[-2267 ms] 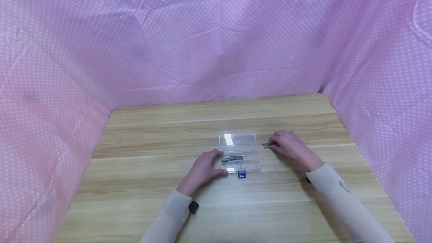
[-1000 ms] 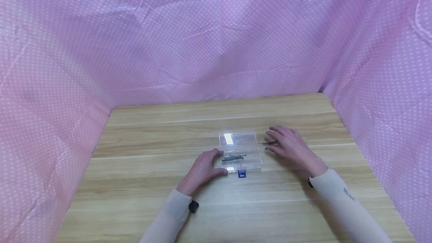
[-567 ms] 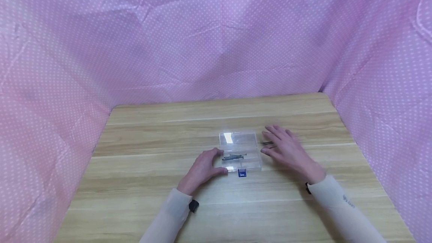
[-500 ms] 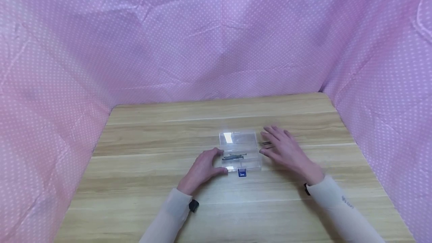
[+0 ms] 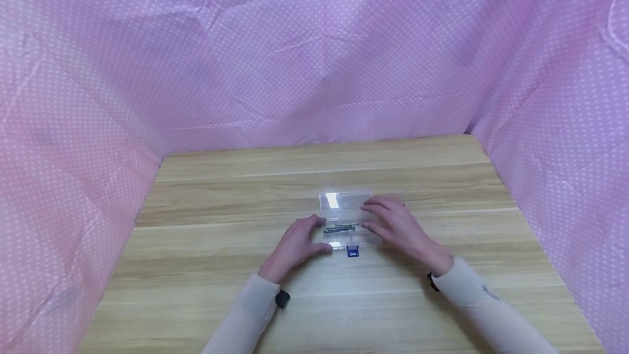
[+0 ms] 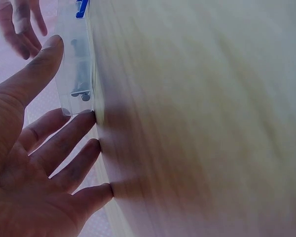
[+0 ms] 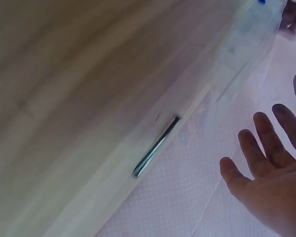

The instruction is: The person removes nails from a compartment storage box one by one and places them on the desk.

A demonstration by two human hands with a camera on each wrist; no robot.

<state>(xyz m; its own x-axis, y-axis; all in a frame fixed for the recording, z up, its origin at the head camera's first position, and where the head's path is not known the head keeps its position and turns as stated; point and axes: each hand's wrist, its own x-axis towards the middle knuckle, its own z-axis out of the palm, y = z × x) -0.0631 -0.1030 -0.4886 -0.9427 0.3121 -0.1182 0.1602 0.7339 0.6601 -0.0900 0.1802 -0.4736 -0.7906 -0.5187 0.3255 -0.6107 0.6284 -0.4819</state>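
Note:
A clear plastic box (image 5: 366, 240) lies on the table with its lid (image 5: 344, 206) folded back. Several long metal nails (image 5: 340, 228) are in its rear compartment; their round heads (image 6: 86, 97) show in the left wrist view. My left hand (image 5: 294, 245) holds the box's left end, thumb at the front corner and index finger at the back. Over the box's right side hovers my right hand (image 5: 398, 231), fingers spread and nothing between them. Metal nails (image 7: 157, 147) lie close together on the table beyond the box's right end, mostly hidden under the right hand in the head view.
A blue latch (image 5: 352, 251) hangs from the box's front edge. The wooden table (image 5: 236, 266) is bounded at the back and sides by a pink dotted cloth (image 5: 314, 70). Each wrist bears a black device, one at the left cuff (image 5: 282, 300).
My right hand has lifted its fingers off the loose nails at the right and moved left until it overlaps the box. The left hand and the box have stayed in place.

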